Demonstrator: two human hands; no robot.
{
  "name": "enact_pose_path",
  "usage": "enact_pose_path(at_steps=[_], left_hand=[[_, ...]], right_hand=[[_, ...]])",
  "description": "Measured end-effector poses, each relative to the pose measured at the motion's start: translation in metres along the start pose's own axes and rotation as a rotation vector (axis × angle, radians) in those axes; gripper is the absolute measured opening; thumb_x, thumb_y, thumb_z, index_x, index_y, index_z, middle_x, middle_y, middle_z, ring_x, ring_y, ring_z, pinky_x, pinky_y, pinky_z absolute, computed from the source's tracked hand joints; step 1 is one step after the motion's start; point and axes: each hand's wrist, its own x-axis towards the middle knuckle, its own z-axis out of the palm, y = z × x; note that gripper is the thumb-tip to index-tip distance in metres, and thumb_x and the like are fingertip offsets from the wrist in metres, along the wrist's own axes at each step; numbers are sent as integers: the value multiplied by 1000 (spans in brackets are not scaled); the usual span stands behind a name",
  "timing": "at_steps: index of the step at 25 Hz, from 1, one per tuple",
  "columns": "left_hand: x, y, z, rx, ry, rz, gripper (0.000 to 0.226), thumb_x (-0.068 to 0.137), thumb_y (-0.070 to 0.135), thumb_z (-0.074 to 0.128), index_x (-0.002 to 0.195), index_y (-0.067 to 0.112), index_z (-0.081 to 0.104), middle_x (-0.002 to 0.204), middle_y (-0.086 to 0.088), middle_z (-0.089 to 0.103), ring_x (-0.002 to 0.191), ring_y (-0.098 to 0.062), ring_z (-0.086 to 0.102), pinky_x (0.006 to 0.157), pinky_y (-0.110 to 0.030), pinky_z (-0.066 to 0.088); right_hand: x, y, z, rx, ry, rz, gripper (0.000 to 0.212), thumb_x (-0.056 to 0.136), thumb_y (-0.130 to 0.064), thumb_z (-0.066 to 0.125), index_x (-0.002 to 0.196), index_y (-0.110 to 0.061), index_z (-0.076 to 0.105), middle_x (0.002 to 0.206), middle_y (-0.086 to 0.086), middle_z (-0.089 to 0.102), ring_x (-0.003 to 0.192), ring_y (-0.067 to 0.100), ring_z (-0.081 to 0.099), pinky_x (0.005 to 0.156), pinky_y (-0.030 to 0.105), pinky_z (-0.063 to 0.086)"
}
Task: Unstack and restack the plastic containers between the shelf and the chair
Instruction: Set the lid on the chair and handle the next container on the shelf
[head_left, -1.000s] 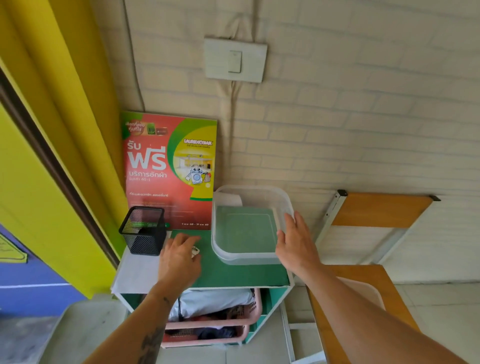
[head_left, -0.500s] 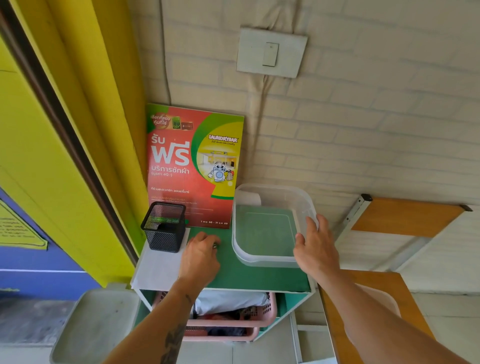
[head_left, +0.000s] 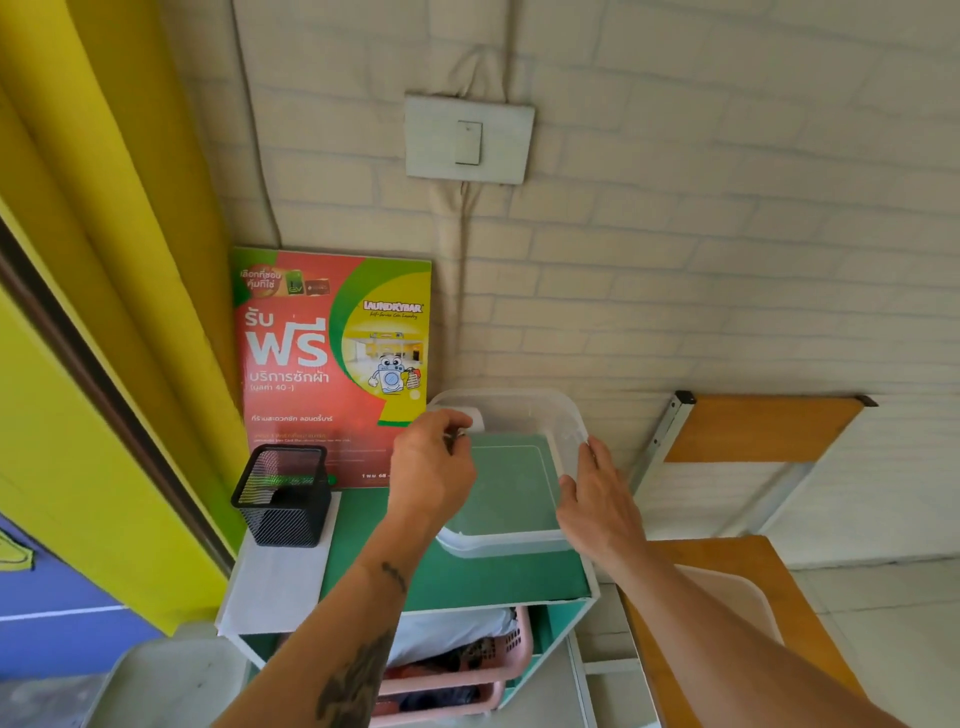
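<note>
A clear plastic container (head_left: 501, 546) stands on the green top of the shelf (head_left: 467, 579), close to its right edge. My left hand (head_left: 431, 465) is raised at the container's left rim, with thumb and fingers pinched at the far left corner. My right hand (head_left: 595, 499) lies flat against the right wall, fingertips on the rim. To the right stands a wooden chair (head_left: 815, 629). A pale plastic container or lid (head_left: 727, 603) lies on its seat, partly hidden by my right forearm.
A black mesh pen holder (head_left: 283, 499) stands on the shelf's left side, in front of a red and green poster (head_left: 332, 364) leaning on the brick wall. Pink baskets (head_left: 467, 675) with cloth fill the shelf below. The chair's backrest (head_left: 758, 428) touches the wall.
My left hand has lifted off the shelf top and moved up and right to the container's left rim. My right hand stays on the right side. The view has shifted slightly.
</note>
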Motion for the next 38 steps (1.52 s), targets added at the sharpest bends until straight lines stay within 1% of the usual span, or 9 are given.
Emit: enact_pose_path(at_steps=[4, 8, 15, 21, 26, 29, 32, 35, 38], left_hand=[[9, 10, 32, 210, -243, 68, 30, 84, 3, 56, 107, 14, 70, 104, -7, 72, 91, -23, 67, 87, -33, 56], [9, 12, 51, 311, -351, 8, 38, 80, -1, 56, 112, 15, 69, 109, -7, 71, 96, -24, 67, 90, -33, 55], [8, 10, 57, 290, -359, -50, 36, 82, 1, 60, 114, 16, 67, 116, -5, 68, 102, -23, 65, 94, -35, 55], [3, 8, 43, 250, -325, -32, 39, 85, 0, 50, 116, 16, 67, 117, -3, 69, 102, -19, 65, 94, -31, 53], [-5, 10, 33, 193, -280, -2, 33, 88, 6, 48, 109, 20, 70, 108, 0, 72, 93, -14, 66, 85, -23, 50], [-9, 22, 32, 143, -289, 12, 30, 89, 7, 50, 104, 22, 70, 101, 2, 72, 80, -13, 67, 72, -21, 52], [-14, 42, 40, 89, -275, 46, 30, 88, 5, 50, 96, 26, 70, 93, 3, 72, 66, -7, 65, 62, -14, 49], [-26, 70, 65, 78, -325, 114, 32, 88, 5, 50, 97, 28, 71, 92, 6, 71, 72, -2, 64, 66, -10, 47], [-46, 95, 112, 43, -420, 172, 30, 89, 3, 50, 99, 21, 71, 94, 2, 72, 75, -9, 64, 71, -10, 44]], right_hand=[[0, 1, -1, 71, -10, -17, 57, 103, -25, 39, 153, -9, 16, 161, 2, 12, 135, 25, 37, 109, 37, 40], [-2, 3, -2, 91, -27, -23, 61, 103, -23, 41, 154, -9, 12, 162, 1, 5, 135, 25, 34, 110, 36, 38], [-1, 6, 0, 87, -29, -35, 63, 103, -25, 41, 155, -13, 10, 163, 1, 1, 135, 25, 33, 107, 36, 39], [-1, 5, 1, 68, -28, -33, 62, 103, -28, 41, 156, -17, 10, 165, 1, 0, 141, 27, 27, 109, 37, 36], [-2, 7, -4, 100, -74, -39, 64, 102, -28, 42, 156, -19, 8, 165, 0, -3, 148, 29, 17, 114, 42, 29], [-5, 14, -16, 167, -78, -44, 64, 102, -27, 43, 156, -18, 9, 166, -1, 0, 150, 26, 11, 118, 43, 22], [-12, 33, -39, 235, -47, -67, 62, 102, -27, 41, 156, -16, 12, 166, 0, 6, 150, 21, 11, 120, 39, 16], [-19, 71, -64, 267, -17, -36, 60, 103, -28, 41, 156, -15, 16, 164, 0, 14, 149, 19, 16, 119, 35, 17], [-25, 132, -82, 273, -28, 53, 59, 102, -29, 38, 156, -16, 17, 163, -1, 16, 148, 20, 19, 120, 38, 20]])
